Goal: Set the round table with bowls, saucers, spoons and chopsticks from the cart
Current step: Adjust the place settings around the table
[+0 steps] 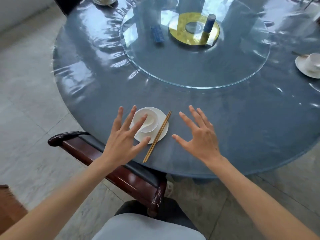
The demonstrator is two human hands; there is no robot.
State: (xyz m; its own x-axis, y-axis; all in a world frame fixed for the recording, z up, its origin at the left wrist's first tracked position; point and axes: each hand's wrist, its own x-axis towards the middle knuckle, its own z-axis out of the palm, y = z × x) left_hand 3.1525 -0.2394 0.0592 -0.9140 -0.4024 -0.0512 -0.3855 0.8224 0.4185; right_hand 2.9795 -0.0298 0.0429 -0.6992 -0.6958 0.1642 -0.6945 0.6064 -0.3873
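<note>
The fingers [119,118] of the left hand [121,141] are spread wide and hold nothing; they hang over the left side of a white bowl [152,122] and saucer [162,130], and whether the tips touch the china cannot be told from this angle. The right hand [200,137] is likewise splayed wide and empty, palm down above the bare desk [225,127], just to the right of the place setting and apart from it. The bowl sits on the saucer near the front edge of the desk, with a white spoon [147,122] lying inside it, its handle reaching out toward the left hand. A pair of brown chopsticks [158,135] lies slanted across the right rim of the saucer, the lower ends resting on the desk. The desk is round, covered in blue-grey cloth under shiny clear plastic, with a glass turntable [190,66] in the middle. A second bowl and saucer [310,65] stand at the right edge, and another setting [103,0] shows partly at the far left edge. A dark wooden chair [107,168] is pushed in below the left arm.
</note>
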